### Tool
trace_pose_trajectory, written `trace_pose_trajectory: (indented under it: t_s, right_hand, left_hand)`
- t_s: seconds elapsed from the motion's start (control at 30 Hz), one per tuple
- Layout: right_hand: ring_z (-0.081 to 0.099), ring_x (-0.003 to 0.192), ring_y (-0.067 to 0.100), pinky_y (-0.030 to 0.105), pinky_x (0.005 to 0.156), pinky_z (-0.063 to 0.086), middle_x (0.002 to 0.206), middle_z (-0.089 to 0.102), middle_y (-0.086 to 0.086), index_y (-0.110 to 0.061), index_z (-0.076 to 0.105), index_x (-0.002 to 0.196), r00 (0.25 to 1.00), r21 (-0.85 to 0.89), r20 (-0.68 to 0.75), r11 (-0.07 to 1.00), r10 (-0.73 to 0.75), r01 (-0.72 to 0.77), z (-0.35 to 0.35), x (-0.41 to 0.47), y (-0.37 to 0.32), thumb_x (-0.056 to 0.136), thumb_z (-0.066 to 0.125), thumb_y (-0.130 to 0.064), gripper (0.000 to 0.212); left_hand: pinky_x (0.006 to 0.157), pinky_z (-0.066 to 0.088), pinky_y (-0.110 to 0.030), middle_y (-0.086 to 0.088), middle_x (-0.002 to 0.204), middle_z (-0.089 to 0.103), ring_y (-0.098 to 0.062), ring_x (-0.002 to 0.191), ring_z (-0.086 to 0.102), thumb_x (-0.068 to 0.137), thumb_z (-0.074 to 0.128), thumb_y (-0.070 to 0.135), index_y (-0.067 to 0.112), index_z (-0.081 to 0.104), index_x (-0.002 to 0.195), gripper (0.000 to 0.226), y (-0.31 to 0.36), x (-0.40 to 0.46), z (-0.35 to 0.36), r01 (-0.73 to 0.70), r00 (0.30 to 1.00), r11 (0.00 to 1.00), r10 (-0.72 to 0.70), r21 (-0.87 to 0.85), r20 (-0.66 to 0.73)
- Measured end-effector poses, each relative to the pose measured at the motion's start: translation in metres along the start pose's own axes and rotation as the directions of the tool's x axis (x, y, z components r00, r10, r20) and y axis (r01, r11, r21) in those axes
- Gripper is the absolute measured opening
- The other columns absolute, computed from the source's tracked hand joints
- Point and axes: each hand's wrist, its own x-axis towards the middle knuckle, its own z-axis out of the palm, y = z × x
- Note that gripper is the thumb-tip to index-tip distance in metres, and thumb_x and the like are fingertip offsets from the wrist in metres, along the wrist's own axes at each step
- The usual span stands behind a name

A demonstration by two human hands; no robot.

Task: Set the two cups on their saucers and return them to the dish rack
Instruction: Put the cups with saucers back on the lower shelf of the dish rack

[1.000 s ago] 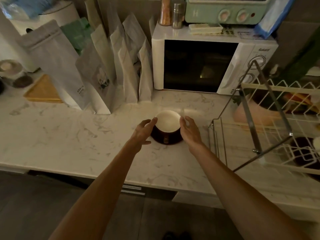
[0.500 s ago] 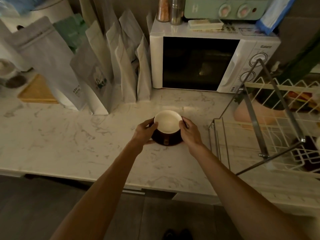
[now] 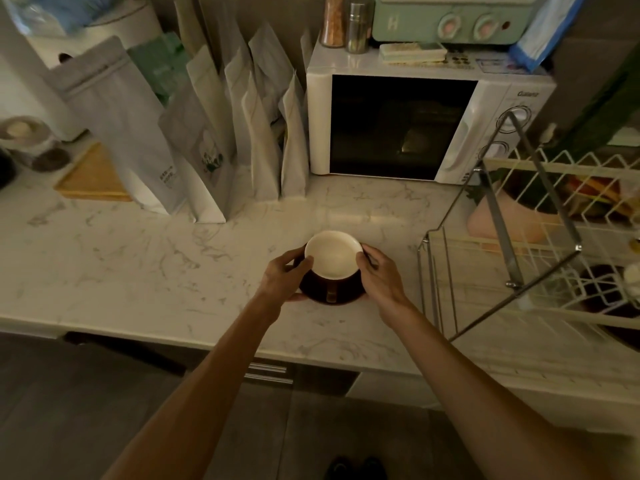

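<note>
Cup (image 3: 333, 254) on dark saucer (image 3: 332, 294), bench (image 3: 138, 271) ctr; L hand (image 3: 282, 277) grip at 9, R hand (image 3: 381, 277) at 3, both grasping saucer; dish rack (image 3: 540, 271) at 3.

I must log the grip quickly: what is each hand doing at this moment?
Left hand: fingers curled round the cup and saucer.
Right hand: fingers curled round the same cup and saucer.

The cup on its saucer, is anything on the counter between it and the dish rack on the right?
Nothing visible. Both hands, left hand and right hand, grip the cup and saucer, and only bare countertop lies between them and the dish rack, whose near wire wall rises at its left edge.
</note>
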Motion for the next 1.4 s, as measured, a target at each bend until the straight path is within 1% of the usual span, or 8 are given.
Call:
trace_pose_trajectory:
  t_s: [0.1,0.33,0.5,0.73,0.83,1.03,1.1,1.4]
  right_hand:
    - [0.051,0.128,0.022,0.045,0.103,0.048,0.14,0.055,0.001,-0.026,0.051,0.139,1.0,-0.02,0.017,1.0,-0.023,0.024,-0.001,-0.014,0.0,0.099,0.048,-0.036,0.041]
    - [0.052,0.126,0.021,0.045,0.101,0.051,0.139,0.056,-0.001,-0.029,0.053,0.137,0.994,-0.01,0.077,0.997,-0.072,0.073,-0.008,-0.046,0.002,0.099,0.049,-0.037,0.039]
    - [0.052,0.128,0.022,0.049,0.099,0.052,0.141,0.055,-0.001,-0.03,0.051,0.139,0.99,0.013,0.131,0.999,-0.048,0.047,-0.02,-0.068,0.003,0.098,0.05,-0.041,0.042]
    - [0.053,0.126,0.022,0.047,0.098,0.053,0.138,0.057,0.0,-0.03,0.052,0.137,0.972,-0.009,0.205,0.993,-0.11,0.115,-0.045,-0.109,0.018,0.098,0.051,-0.039,0.04]
    - [0.056,0.122,0.022,0.048,0.093,0.055,0.134,0.058,-0.001,-0.033,0.054,0.135,0.962,-0.01,0.243,0.991,-0.124,0.13,-0.061,-0.128,0.027,0.098,0.051,-0.039,0.038]
    - [0.056,0.116,0.018,0.047,0.092,0.056,0.121,0.058,-0.006,-0.031,0.055,0.134,0.947,0.001,0.291,0.99,-0.138,0.144,-0.104,-0.163,0.043,0.099,0.051,-0.037,0.036]
    - [0.056,0.116,0.018,0.046,0.092,0.056,0.12,0.057,-0.007,-0.031,0.055,0.134,0.945,-0.006,0.291,0.987,-0.151,0.16,-0.12,-0.173,0.05,0.099,0.051,-0.036,0.036]
    - [0.055,0.11,0.013,0.043,0.09,0.057,0.115,0.057,-0.011,-0.035,0.055,0.132,0.958,-0.028,0.239,0.985,-0.158,0.17,-0.201,-0.198,0.08,0.099,0.051,-0.038,0.034]
  left_hand:
    - [0.077,0.06,-0.047,-0.016,0.13,0.057,-0.031,0.119,0.056,0.091,0.063,0.029,0.025,0.055,0.133,0.043,-0.006,-0.014,-0.006,-0.009,1.0,1.0,0.009,0.005,-0.001]
    - [0.075,0.061,-0.046,-0.017,0.126,0.059,-0.032,0.117,0.057,0.089,0.065,0.03,0.026,0.056,0.129,0.041,-0.018,-0.053,-0.011,-0.011,0.999,1.0,0.011,-0.008,-0.043]
    - [0.07,0.059,-0.032,-0.016,0.115,0.065,-0.026,0.107,0.063,0.088,0.066,0.028,0.024,0.058,0.126,0.038,-0.023,-0.086,-0.005,-0.043,0.995,0.998,0.039,-0.043,-0.095]
    - [0.072,0.058,-0.033,-0.006,0.099,0.064,-0.028,0.109,0.061,0.088,0.066,0.026,0.026,0.056,0.127,0.04,-0.044,-0.142,0.012,-0.04,0.987,0.998,0.03,-0.057,-0.16]
    - [0.074,0.058,-0.033,-0.006,0.103,0.062,-0.028,0.107,0.062,0.088,0.066,0.028,0.028,0.055,0.127,0.04,-0.053,-0.168,0.023,-0.026,0.984,0.999,0.019,-0.038,-0.176]
    - [0.074,0.059,-0.033,-0.01,0.117,0.06,-0.026,0.108,0.061,0.087,0.066,0.029,0.028,0.053,0.13,0.045,-0.068,-0.213,0.053,-0.043,0.99,0.999,0.042,-0.006,-0.134]
    - [0.069,0.058,-0.029,-0.01,0.121,0.058,-0.026,0.109,0.061,0.087,0.066,0.029,0.031,0.052,0.127,0.042,-0.071,-0.226,0.066,-0.048,0.993,0.999,0.048,-0.001,-0.109]
    - [0.052,0.053,-0.012,0.0,0.11,0.058,-0.016,0.098,0.062,0.085,0.066,0.037,0.037,0.049,0.127,0.045,-0.074,-0.258,0.132,-0.108,0.994,0.993,0.108,0.052,0.007]
